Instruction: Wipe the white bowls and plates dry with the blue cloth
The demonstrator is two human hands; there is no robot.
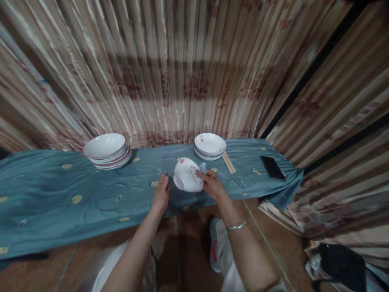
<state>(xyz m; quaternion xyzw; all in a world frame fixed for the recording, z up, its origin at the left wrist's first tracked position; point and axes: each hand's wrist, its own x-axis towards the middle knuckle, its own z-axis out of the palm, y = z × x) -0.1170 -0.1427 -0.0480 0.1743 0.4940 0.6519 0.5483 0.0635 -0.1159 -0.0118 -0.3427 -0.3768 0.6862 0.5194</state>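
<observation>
A white bowl with red flowers [186, 173] hangs tilted over the middle of the cloth-covered table. My right hand [214, 184] grips its right edge, thumb on the patterned side. A small light-blue piece [203, 166], perhaps cloth, shows between bowl and fingers; its kind is unclear. To the left of the bowl, my left hand [161, 194] is held with fingers stretched out, apart from it and holding nothing. Beyond the bowl stands a short stack of flowered white dishes [210, 144], with chopsticks [229, 162] lying beside it.
At the back left stands a stack of white bowls [106, 148]. A black phone [272, 168] lies near the right end of the blue-green tablecloth [97, 198]. Pleated curtains [194, 73] hang directly behind the table. A black bag [343, 265] rests at the lower right.
</observation>
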